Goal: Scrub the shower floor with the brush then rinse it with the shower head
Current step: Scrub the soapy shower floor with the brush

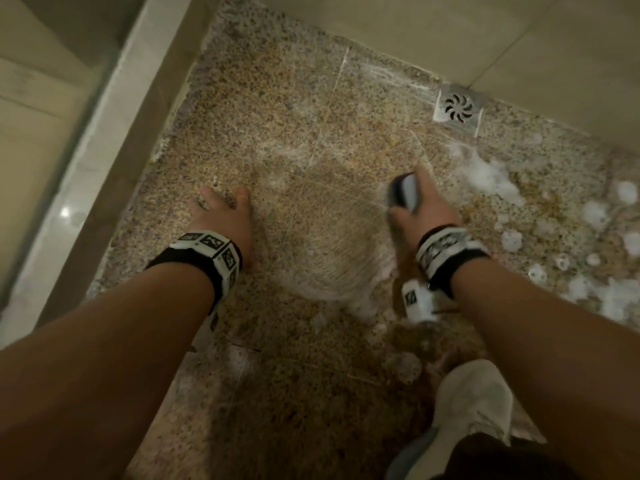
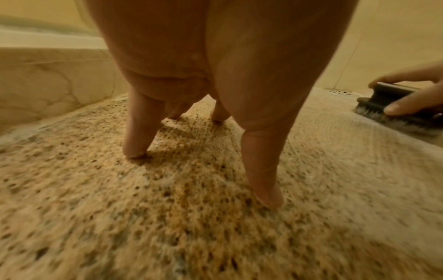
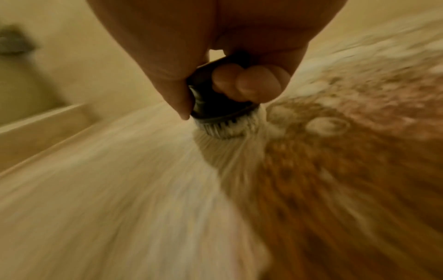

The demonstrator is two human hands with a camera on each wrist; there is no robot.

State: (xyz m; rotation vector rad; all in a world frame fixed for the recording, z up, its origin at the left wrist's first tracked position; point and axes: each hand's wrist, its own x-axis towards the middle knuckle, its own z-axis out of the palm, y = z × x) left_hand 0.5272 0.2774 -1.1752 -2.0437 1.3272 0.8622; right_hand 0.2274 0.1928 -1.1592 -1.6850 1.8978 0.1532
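My right hand point(image 1: 420, 206) grips a dark scrub brush point(image 1: 403, 194) and holds its pale bristles point(image 3: 223, 130) down on the speckled granite shower floor point(image 1: 311, 109). In the left wrist view the brush point(image 2: 393, 103) shows at the far right under the right hand's fingers point(image 2: 407, 106). White soapy streaks fan out over the floor around the brush. My left hand point(image 1: 221, 213) is braced on the floor to the left, with its straight fingers point(image 2: 261, 170) spread and their tips touching the stone. No shower head is in view.
A square metal drain point(image 1: 458, 107) sits at the far right corner by the beige tiled wall point(image 1: 450, 29). Blobs of white foam point(image 1: 491, 178) lie right of the brush. A raised stone curb point(image 1: 114, 140) bounds the floor on the left. My pale shoe point(image 1: 474, 396) stands at the bottom right.
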